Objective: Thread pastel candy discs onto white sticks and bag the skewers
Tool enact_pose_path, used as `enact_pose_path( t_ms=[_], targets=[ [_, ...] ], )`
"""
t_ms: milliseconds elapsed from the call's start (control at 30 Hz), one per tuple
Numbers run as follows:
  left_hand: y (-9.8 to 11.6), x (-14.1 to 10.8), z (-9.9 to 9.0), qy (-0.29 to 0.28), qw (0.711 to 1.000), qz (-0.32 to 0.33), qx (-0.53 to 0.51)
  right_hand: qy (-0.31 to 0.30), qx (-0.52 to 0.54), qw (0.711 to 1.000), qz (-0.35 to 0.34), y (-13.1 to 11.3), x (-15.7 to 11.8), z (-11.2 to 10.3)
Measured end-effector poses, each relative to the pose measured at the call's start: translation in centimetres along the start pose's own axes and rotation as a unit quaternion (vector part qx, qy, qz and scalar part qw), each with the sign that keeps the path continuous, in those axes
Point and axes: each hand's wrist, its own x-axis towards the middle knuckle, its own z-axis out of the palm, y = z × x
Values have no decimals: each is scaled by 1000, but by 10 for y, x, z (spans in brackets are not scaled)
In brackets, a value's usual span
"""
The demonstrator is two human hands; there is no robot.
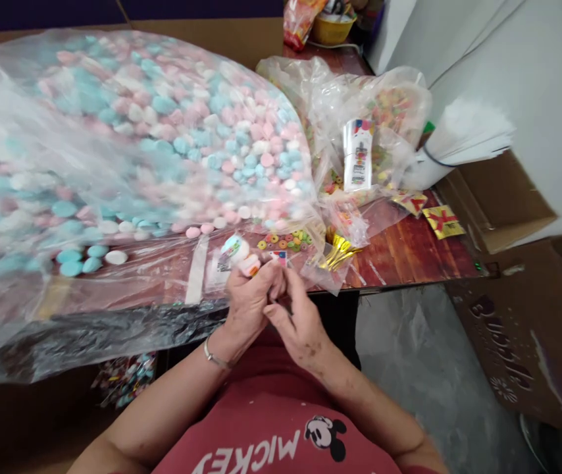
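Observation:
My left hand (pixel 249 303) is closed around the lower end of a marshmallow candy (pixel 235 249), with a white-blue piece at its tip and a pink piece (pixel 249 265) below. Close beside it, my right hand (pixel 303 319) has its fingers curled in toward the left fingertips. A small printed tab (pixel 278 257), perhaps part of a wrapper, sticks up between the hands. What the right fingers pinch is hidden. Behind them lie small ring candies (pixel 288 241) and gold twist ties (pixel 340 252) on clear plastic.
A huge clear bag of pastel marshmallows (pixel 187 141) covers the table's left and middle. Printed sachets (pixel 358 158) lie on bags of ring candies (pixel 392 108). At right are a white container of paper sheets (pixel 473 131), gold packets (pixel 443 221) and cardboard boxes (pixel 503 329).

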Motion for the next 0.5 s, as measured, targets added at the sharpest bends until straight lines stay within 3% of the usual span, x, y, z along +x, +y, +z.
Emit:
enact_pose_path(
  t_ms=[200, 367, 500],
  targets=[
    [5, -12, 2, 14, 997, 58, 55, -40, -115, 992, 7, -6, 9, 5],
    [7, -17, 8, 28, 988, 113, 103, -16, -189, 982, -17, -6, 6, 9],
    [33, -4, -1, 24, 991, 68, 115, -22, -319, 942, -100, 0, 3, 0]
  ],
)
